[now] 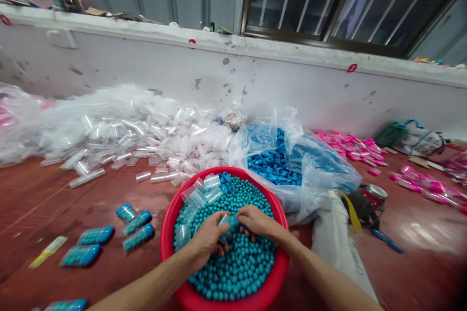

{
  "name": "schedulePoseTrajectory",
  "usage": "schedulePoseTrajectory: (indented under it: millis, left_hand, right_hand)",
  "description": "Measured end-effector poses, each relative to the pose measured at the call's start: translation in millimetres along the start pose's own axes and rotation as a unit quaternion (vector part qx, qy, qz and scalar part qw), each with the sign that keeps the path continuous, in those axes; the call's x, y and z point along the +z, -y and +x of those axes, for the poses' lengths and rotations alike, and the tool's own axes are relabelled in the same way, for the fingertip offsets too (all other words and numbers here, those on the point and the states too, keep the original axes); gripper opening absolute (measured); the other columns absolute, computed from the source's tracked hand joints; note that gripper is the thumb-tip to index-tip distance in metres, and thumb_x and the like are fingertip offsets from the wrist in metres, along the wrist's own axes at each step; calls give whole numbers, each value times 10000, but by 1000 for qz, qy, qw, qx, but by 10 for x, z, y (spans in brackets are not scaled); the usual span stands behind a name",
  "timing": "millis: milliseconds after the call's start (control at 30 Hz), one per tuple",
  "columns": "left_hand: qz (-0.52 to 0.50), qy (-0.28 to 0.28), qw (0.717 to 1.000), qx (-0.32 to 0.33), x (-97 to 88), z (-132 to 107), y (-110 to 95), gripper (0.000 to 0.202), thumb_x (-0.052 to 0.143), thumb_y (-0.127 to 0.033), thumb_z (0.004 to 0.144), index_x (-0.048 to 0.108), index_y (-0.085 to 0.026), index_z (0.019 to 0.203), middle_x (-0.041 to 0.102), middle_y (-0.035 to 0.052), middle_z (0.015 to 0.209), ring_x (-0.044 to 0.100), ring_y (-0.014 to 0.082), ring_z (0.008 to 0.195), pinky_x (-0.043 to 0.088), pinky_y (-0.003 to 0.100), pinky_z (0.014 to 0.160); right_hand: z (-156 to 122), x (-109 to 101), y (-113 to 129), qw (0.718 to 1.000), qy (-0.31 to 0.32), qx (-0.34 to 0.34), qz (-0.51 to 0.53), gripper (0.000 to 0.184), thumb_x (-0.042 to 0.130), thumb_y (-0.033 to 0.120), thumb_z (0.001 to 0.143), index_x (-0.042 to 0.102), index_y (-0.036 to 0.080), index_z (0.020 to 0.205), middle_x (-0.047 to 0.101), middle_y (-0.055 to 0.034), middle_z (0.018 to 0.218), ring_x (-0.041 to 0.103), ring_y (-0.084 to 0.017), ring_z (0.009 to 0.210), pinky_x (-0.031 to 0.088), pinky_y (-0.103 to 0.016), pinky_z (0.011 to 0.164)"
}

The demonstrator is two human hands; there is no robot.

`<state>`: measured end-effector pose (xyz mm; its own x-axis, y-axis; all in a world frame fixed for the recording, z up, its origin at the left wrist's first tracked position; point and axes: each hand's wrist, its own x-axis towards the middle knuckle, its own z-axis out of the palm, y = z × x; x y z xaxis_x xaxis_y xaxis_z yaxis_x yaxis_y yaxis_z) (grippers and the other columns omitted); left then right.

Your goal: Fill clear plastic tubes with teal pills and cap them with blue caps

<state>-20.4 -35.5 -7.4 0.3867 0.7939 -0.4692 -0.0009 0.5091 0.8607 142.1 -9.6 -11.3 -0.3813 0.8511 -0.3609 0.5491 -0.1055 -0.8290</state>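
Observation:
A red basin (pixel 280 214) in front of me is filled with small teal beads (pixel 237 279). Over the beads, my left hand (pixel 211 238) grips a clear plastic tube (pixel 226 223) with teal beads inside. My right hand (pixel 255 221) is closed at the tube's right end, its fingers on a blue cap (pixel 238 223) partly hidden by them. Several empty clear tubes (pixel 197 198) lie on the beads at the basin's upper left, beside a few blue caps (pixel 226 182).
Filled, blue-capped tubes (pixel 136 222) lie on the red surface (pixel 120 282) at left. Behind the basin are a heap of clear tubes (pixel 138 131) and a bag of blue caps (pixel 275 163). Pink pieces (pixel 350 148) and a jar (pixel 375 194) are at right.

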Motion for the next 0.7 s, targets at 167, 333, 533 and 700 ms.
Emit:
schedulePoseTrajectory:
  millis: [167,333,533,700]
  left_hand:
    - [-60,51,997,26,-183,-118,50,505,589,-431,672,360,-183,1049,547,-33,642,496,69,380,321,137,313]
    - [-49,53,997,38,-156,-149,52,433,590,-440,680,395,-174,960,546,-31,642,491,62,373,305,131,302]
    - [-63,20,995,73,-3,-143,47,627,604,-477,647,355,-164,1129,537,-36,635,484,65,370,307,145,303]
    - [-80,-15,993,81,55,-176,49,770,609,-464,633,272,-144,1247,525,-47,588,473,72,364,289,149,301]
  right_hand:
    - [-61,-118,-34,980,98,39,169,189,479,340,726,533,161,751,564,13,612,486,-77,438,421,-189,385]
    - [-113,-83,77,964,80,23,253,261,538,407,700,509,157,767,551,21,627,465,-58,435,433,-176,367]
    - [-211,95,213,987,-67,-58,137,197,465,359,774,532,174,760,484,39,592,455,-83,442,381,-179,343]
    - [-295,168,222,978,-150,-140,-23,210,392,244,839,587,193,779,509,25,599,478,-106,533,393,-217,516]
